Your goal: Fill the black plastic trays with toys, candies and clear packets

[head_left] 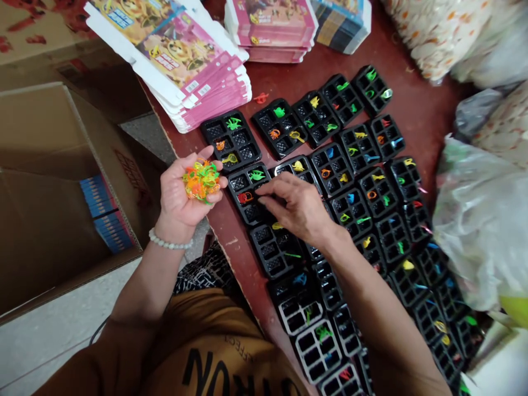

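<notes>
My left hand (181, 192) is cupped palm up beside the table edge, holding a heap of small plastic rings (201, 180) in orange, green and yellow. My right hand (295, 206) reaches over a black compartment tray (247, 192), fingertips pinched together at one of its cells; what they hold is too small to make out. That tray holds a green piece and an orange ring. Several more black trays (363, 181) lie in rows across the dark red table (412, 110), most with small coloured pieces in their cells.
Stacks of flat pink printed cartons (185, 55) lie at the table's far left and centre (270, 25). An open cardboard box (53, 181) with blue packs (103, 212) stands on the floor at left. Clear plastic bags (478, 220) crowd the right side.
</notes>
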### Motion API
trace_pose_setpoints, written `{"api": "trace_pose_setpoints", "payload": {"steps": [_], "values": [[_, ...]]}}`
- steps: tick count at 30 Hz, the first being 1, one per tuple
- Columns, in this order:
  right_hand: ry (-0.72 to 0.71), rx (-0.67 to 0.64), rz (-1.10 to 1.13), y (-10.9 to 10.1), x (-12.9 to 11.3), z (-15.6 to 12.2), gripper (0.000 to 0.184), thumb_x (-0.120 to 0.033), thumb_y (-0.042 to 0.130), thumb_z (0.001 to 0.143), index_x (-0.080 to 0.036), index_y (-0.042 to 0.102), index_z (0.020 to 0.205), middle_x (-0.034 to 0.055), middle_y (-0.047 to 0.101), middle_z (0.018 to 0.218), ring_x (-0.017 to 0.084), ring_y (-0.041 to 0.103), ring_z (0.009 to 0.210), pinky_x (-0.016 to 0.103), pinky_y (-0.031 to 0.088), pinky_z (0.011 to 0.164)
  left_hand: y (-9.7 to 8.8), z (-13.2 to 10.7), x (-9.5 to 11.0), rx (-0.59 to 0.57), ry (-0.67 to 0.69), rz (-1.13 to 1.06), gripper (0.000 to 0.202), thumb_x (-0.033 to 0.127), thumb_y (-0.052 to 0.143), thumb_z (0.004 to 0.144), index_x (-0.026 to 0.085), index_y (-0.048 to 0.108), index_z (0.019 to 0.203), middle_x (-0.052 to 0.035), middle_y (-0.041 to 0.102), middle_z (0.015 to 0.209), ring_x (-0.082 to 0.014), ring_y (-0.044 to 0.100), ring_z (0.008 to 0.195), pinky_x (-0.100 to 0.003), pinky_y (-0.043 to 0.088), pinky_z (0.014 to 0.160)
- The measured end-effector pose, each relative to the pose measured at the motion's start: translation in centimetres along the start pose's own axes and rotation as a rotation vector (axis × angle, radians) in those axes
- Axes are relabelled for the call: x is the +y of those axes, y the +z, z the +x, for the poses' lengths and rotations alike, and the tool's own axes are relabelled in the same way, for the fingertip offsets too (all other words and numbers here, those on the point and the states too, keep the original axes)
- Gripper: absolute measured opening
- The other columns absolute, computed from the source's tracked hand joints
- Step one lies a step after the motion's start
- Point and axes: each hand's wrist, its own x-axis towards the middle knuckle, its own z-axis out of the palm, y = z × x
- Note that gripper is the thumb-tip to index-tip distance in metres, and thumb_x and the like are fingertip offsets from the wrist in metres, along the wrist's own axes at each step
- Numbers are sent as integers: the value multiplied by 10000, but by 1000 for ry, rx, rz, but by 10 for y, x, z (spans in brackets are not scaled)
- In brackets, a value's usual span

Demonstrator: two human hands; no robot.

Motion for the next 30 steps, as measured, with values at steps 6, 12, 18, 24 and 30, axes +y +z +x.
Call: {"api": "trace_pose_setpoints", "payload": {"steps": [6, 12, 18, 24, 30], "values": [[25, -198, -198, 24, -15, 10, 255, -175, 500, 1012, -181, 725, 1133, 90, 620, 1075, 166, 615, 875, 275, 462, 670, 0, 0, 0, -15, 6, 1, 367, 314, 376, 1022, 160, 658, 1199, -78, 687, 780, -191, 646, 569, -206, 391, 353], [14, -359, -493, 19, -29, 23, 242, -109, 480, 988, -178, 694, 1079, 79, 608, 1049, 108, 482, 662, 292, 237, 508, -3, 0, -1, -23, 10, 0, 337, 312, 397, 1010, 159, 690, 1078, -87, 681, 798, -190, 642, 592, -211, 397, 364], [-50, -345, -490, 20, -25, 23, 212, -132, 471, 1026, -183, 675, 1051, 62, 585, 1045, 105, 457, 693, 287, 215, 512, -3, 1, 1, -11, 1, 10, 338, 318, 387, 1016, 166, 688, 1014, -88, 679, 808, -197, 634, 584, -216, 399, 357], [7, -207, -296, 23, -16, 12, 230, -238, 462, 1061, -216, 681, 1129, 46, 577, 1117, 89, 452, 697, 242, 275, 528, -2, 1, 0, -12, 9, 21, 351, 310, 364, 1018, 155, 679, 1022, -91, 669, 800, -200, 631, 577, -215, 397, 350], [38, -88, -172, 29, -18, 11, 255, -237, 421, 1073, -188, 667, 1118, 65, 612, 1105, 116, 556, 810, 234, 384, 597, -5, 1, -2, -24, 14, 56, 376, 318, 341, 1023, 161, 683, 1037, -93, 685, 819, -194, 632, 596, -215, 427, 359]]}}
